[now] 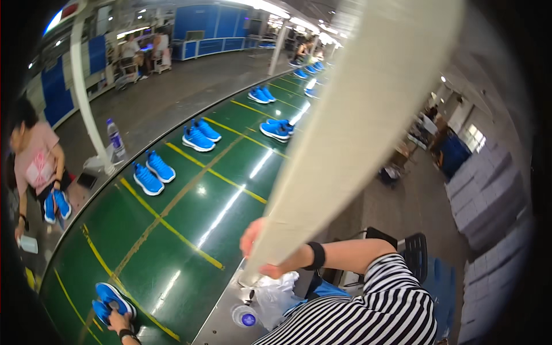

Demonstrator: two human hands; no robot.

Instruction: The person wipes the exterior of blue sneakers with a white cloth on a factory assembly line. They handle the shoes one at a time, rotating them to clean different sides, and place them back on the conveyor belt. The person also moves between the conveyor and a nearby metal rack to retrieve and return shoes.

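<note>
1. Head view, left hand [118,320]: it rests at the near end of the green conveyor belt [190,230], fingers closed over the heel of the nearest pair of blue shoes [112,302]. A dark band sits on its wrist.
2. Head view, right hand [261,244]: at the belt's right edge, fingers wrapped around the lower end of a long cream sheet [356,121], which rises steeply away from the belt toward the top right (the upper part is blurred).
3. Head view, on the belt: further pairs of blue shoes [152,172] stand spaced along it, receding from the nearest pair.
4. Head view, beside the belt: crumpled clear plastic [273,296] lies on the metal ledge just under the right hand. On the belt's left side a person in a pink top [34,161] holds blue shoes, and a water bottle [115,138] stands upright.
</note>
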